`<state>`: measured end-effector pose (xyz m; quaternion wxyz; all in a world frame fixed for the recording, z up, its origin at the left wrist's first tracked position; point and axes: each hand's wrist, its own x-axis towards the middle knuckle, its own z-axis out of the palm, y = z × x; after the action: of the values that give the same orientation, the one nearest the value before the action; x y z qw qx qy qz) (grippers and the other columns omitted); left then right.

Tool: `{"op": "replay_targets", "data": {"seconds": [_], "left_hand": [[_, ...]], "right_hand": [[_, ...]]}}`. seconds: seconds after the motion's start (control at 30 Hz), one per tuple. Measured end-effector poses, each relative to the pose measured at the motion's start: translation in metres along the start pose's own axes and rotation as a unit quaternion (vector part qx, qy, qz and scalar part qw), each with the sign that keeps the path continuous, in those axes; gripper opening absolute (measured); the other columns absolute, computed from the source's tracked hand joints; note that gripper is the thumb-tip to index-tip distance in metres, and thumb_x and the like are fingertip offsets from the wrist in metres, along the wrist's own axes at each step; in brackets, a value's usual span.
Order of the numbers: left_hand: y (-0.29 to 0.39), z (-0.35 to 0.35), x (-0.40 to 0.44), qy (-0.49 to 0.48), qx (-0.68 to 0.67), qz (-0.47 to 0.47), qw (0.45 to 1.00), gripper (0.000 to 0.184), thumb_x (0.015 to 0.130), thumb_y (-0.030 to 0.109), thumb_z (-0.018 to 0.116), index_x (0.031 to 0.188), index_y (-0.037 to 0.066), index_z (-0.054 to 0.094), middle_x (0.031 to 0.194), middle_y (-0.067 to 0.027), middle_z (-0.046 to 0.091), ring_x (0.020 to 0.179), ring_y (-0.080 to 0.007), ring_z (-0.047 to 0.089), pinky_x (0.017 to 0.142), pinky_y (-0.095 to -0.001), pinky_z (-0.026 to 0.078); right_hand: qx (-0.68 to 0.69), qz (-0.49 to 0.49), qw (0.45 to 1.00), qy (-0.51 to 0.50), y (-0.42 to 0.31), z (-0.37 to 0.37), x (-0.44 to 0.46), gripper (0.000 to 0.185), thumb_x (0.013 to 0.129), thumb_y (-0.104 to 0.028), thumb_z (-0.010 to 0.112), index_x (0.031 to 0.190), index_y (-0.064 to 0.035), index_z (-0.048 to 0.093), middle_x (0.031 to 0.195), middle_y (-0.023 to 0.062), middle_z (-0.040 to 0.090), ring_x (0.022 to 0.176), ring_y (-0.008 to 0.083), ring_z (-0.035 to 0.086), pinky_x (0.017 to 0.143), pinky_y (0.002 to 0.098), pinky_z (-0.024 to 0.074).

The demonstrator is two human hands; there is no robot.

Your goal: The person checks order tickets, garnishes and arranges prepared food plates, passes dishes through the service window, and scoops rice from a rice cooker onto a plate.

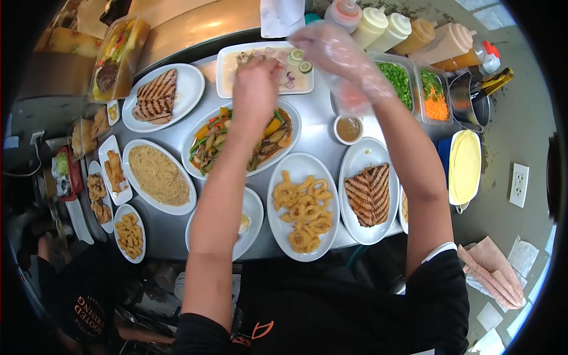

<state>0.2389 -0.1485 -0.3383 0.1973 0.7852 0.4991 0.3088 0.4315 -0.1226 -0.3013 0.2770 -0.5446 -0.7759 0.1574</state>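
My left hand (pixel 257 80), bare, is over the left half of a white rectangular plate (pixel 222 74) with creamy sauce, chopped food and cucumber slices (pixel 300 61). Its fingers point down into the food, pressed together; what they hold is hidden. My right hand (pixel 334 50) wears a clear plastic glove and is raised just beyond the plate's right end, near the squeeze bottles. Its fingers are blurred, and nothing can be made out in them. Under my left wrist lies an oval plate of stir-fried vegetables (pixel 275 133).
Oval plates hold grilled fillets (pixel 367 195), fried rings (pixel 303 210) and noodles (pixel 158 174). A sauce cup (pixel 348 129), tubs of green onion (pixel 396 83) and carrot (pixel 436 106), and several squeeze bottles (pixel 390 32) stand right. A co-worker (pixel 89 296) is at lower left.
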Motion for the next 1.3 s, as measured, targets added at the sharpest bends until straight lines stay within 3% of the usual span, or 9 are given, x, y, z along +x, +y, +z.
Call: {"op": "replay_targets", "data": {"seconds": [0.17, 0.27, 0.47, 0.67, 0.77, 1.0, 1.1, 1.17, 1.3], "left_hand": [[-0.057, -0.034, 0.018, 0.037, 0.021, 0.069, 0.997, 0.018, 0.089, 0.004, 0.057, 0.098, -0.001, 0.072, 0.089, -0.0232, 0.068, 0.087, -0.0409, 0.065, 0.083, -0.0476, 0.051], [-0.074, -0.051, 0.014, -0.002, 0.169, -0.106, 0.980, 0.021, 0.092, 0.008, 0.055, 0.100, -0.002, 0.072, 0.092, -0.0249, 0.069, 0.090, -0.0411, 0.066, 0.083, -0.0486, 0.052], [-0.127, -0.040, 0.033, -0.098, 0.143, -0.172, 0.970, 0.020, 0.089, 0.016, 0.064, 0.099, 0.003, 0.075, 0.097, -0.0252, 0.070, 0.094, -0.0415, 0.067, 0.084, -0.0475, 0.053], [-0.142, -0.044, 0.031, -0.078, 0.031, -0.179, 0.980, 0.016, 0.084, 0.018, 0.069, 0.095, 0.007, 0.077, 0.091, -0.0226, 0.070, 0.089, -0.0387, 0.069, 0.081, -0.0447, 0.054], [-0.140, -0.055, 0.020, -0.046, 0.000, -0.168, 0.985, 0.017, 0.082, 0.017, 0.070, 0.095, 0.006, 0.076, 0.090, -0.0225, 0.070, 0.087, -0.0385, 0.069, 0.080, -0.0444, 0.055], [-0.129, -0.117, 0.007, -0.060, -0.042, -0.170, 0.983, 0.017, 0.083, 0.017, 0.069, 0.092, 0.004, 0.075, 0.089, -0.0224, 0.069, 0.086, -0.0383, 0.068, 0.077, -0.0442, 0.053], [-0.134, -0.152, 0.007, -0.052, -0.073, -0.177, 0.980, 0.019, 0.083, 0.020, 0.070, 0.093, 0.004, 0.075, 0.088, -0.0224, 0.069, 0.085, -0.0373, 0.069, 0.076, -0.0426, 0.054], [-0.148, -0.170, 0.015, -0.032, -0.073, -0.147, 0.986, 0.029, 0.090, 0.029, 0.066, 0.100, 0.002, 0.074, 0.074, -0.0159, 0.071, 0.066, -0.0227, 0.069, 0.067, -0.0354, 0.053], [-0.168, -0.212, 0.026, 0.041, -0.078, -0.136, 0.987, 0.032, 0.095, 0.028, 0.065, 0.111, 0.001, 0.071, 0.075, -0.0101, 0.071, 0.059, -0.0148, 0.064, 0.061, -0.0306, 0.051]], "right_hand": [[-0.252, -0.009, 0.941, -0.228, 0.004, -0.005, -0.057, 0.016, 0.084, -0.011, 0.063, 0.088, 0.0041, 0.068, 0.087, 0.0194, 0.068, 0.083, 0.0350, 0.068, 0.080, 0.0419, 0.0537], [-0.203, 0.054, 0.960, -0.187, 0.016, 0.045, -0.077, 0.021, 0.085, -0.016, 0.062, 0.082, 0.0033, 0.067, 0.088, 0.0186, 0.068, 0.082, 0.0343, 0.068, 0.079, 0.0436, 0.0533], [-0.407, 0.045, 0.903, -0.132, 0.010, 0.090, -0.076, 0.028, 0.079, -0.033, 0.068, 0.079, -0.0051, 0.072, 0.083, 0.0132, 0.066, 0.082, 0.0292, 0.065, 0.073, 0.0404, 0.0507], [-0.183, 0.064, 0.981, 0.002, 0.021, 0.085, -0.091, 0.032, 0.086, -0.031, 0.067, 0.086, 0.0012, 0.070, 0.083, 0.0148, 0.066, 0.078, 0.0268, 0.066, 0.072, 0.0395, 0.0519], [0.192, 0.314, 0.930, 0.005, -0.045, 0.040, -0.078, 0.028, 0.092, -0.020, 0.055, 0.091, 0.0064, 0.066, 0.088, 0.0173, 0.068, 0.074, 0.0236, 0.067, 0.070, 0.0348, 0.0524], [0.420, 0.405, 0.810, 0.055, -0.081, 0.044, -0.080, 0.036, 0.096, -0.016, 0.048, 0.117, 0.0137, 0.052, 0.099, 0.0168, 0.068, 0.077, 0.0184, 0.067, 0.069, 0.0293, 0.0525], [0.434, 0.359, 0.821, 0.100, -0.123, 0.042, -0.061, 0.034, 0.096, -0.012, 0.049, 0.116, 0.0145, 0.053, 0.101, 0.0165, 0.068, 0.082, 0.0173, 0.067, 0.072, 0.0299, 0.0538], [0.441, 0.381, 0.808, 0.085, -0.127, 0.047, -0.039, 0.033, 0.095, -0.011, 0.051, 0.116, 0.0151, 0.053, 0.103, 0.0159, 0.068, 0.085, 0.0173, 0.066, 0.076, 0.0303, 0.0549], [0.429, 0.313, 0.844, 0.071, -0.132, 0.055, 0.008, 0.031, 0.096, -0.010, 0.052, 0.114, 0.0153, 0.054, 0.106, 0.0160, 0.066, 0.088, 0.0180, 0.066, 0.079, 0.0305, 0.0563]]}}
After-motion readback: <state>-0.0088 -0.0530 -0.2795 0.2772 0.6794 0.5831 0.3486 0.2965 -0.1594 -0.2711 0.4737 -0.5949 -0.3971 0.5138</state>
